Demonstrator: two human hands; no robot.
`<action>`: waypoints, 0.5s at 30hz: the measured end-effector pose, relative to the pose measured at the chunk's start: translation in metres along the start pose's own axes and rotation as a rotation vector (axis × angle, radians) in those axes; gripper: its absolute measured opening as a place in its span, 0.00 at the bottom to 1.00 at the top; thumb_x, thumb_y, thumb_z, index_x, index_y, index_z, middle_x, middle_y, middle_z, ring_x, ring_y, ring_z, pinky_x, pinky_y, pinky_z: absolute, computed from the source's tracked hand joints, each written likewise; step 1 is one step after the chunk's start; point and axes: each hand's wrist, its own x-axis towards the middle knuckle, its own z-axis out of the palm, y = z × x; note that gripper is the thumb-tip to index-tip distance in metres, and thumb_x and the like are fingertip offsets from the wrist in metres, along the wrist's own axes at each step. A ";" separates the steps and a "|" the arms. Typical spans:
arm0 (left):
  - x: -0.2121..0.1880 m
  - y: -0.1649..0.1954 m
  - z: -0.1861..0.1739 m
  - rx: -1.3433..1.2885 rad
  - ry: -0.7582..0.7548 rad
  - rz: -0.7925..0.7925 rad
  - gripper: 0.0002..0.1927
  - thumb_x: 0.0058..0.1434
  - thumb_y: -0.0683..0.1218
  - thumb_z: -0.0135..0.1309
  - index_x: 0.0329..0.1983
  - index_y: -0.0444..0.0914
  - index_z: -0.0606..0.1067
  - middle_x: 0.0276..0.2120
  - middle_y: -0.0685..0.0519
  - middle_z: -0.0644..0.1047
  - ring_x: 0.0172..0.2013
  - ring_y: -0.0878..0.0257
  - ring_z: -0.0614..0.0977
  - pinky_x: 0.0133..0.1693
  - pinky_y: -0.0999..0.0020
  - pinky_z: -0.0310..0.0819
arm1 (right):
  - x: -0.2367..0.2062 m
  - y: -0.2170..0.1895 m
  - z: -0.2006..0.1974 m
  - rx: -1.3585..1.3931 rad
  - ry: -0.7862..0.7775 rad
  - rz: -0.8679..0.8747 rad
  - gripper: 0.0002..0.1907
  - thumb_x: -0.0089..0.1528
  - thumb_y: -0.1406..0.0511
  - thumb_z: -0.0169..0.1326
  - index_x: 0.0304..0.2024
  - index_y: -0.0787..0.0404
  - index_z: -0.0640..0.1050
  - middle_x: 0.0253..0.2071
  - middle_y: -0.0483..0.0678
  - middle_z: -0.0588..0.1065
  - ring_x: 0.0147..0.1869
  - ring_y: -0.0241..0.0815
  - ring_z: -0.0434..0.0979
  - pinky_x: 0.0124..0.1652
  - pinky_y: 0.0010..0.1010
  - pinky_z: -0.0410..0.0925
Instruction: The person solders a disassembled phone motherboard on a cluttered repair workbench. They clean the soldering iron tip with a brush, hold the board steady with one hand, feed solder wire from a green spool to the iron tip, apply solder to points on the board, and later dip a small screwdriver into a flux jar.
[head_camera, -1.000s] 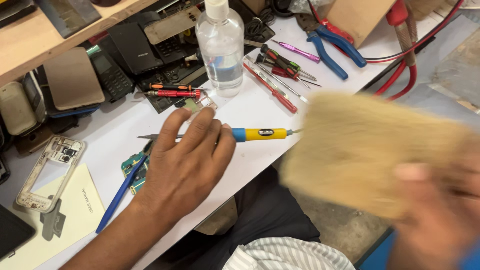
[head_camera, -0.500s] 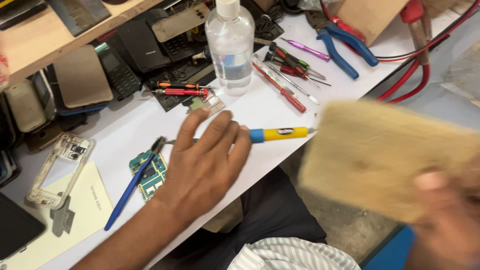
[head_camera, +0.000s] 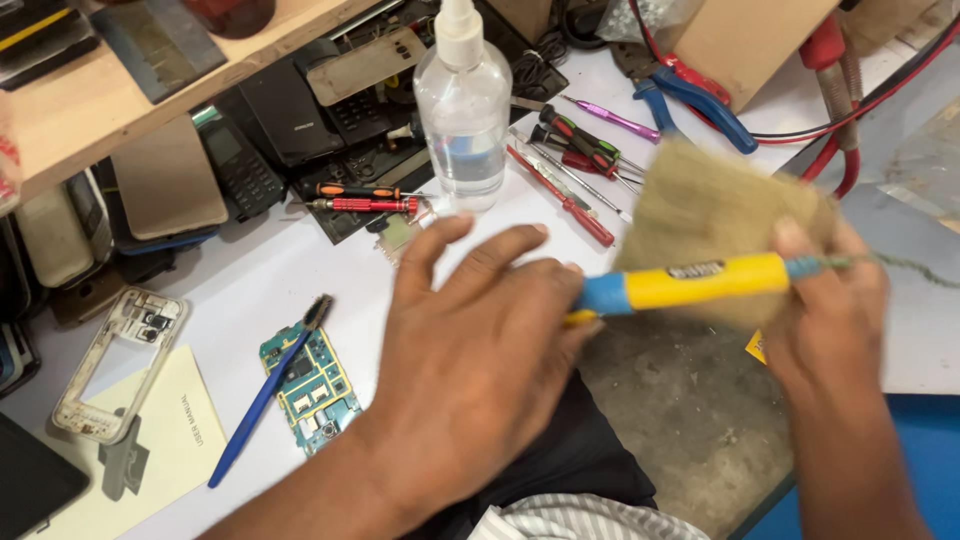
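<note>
While gripped, yellow-and-blue screwdriver (head_camera: 690, 283) (level), left hand (head_camera: 480, 370), right hand (head_camera: 830, 310).

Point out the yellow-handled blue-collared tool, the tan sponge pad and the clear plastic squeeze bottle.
Yellow-handled blue-collared tool (head_camera: 695, 281), head view, middle of the yellow grip.
Tan sponge pad (head_camera: 705, 210), head view, upper face.
Clear plastic squeeze bottle (head_camera: 464, 120), head view, transparent body.

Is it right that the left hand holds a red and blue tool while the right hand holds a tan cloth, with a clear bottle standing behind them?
Not quite. The head view shows that the tool with the plastic handle in the left hand is yellow and blue, not red and blue. The rest holds: the right hand grips the tan cloth, and the clear plastic bottle stands behind them.
</note>
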 end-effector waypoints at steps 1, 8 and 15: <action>0.001 0.004 0.002 -0.013 -0.020 0.001 0.15 0.62 0.43 0.64 0.48 0.36 0.74 0.43 0.51 0.80 0.58 0.51 0.79 0.65 0.43 0.60 | 0.019 0.010 0.010 0.014 -0.005 0.013 0.19 0.66 0.65 0.53 0.58 0.66 0.73 0.51 0.45 0.77 0.52 0.33 0.79 0.54 0.25 0.73; 0.006 0.013 0.009 -0.055 -0.055 -0.040 0.17 0.59 0.43 0.65 0.49 0.36 0.74 0.44 0.50 0.81 0.59 0.52 0.79 0.65 0.41 0.58 | 0.154 0.065 0.121 -0.011 -0.162 -0.313 0.11 0.65 0.68 0.56 0.49 0.63 0.75 0.43 0.43 0.78 0.43 0.30 0.77 0.41 0.23 0.72; 0.001 0.014 0.014 -0.097 -0.084 -0.117 0.18 0.55 0.43 0.65 0.47 0.36 0.74 0.44 0.50 0.82 0.59 0.51 0.79 0.64 0.37 0.55 | 0.191 0.088 0.174 -0.007 -0.101 0.106 0.08 0.61 0.65 0.60 0.40 0.62 0.77 0.34 0.45 0.78 0.32 0.34 0.74 0.29 0.27 0.67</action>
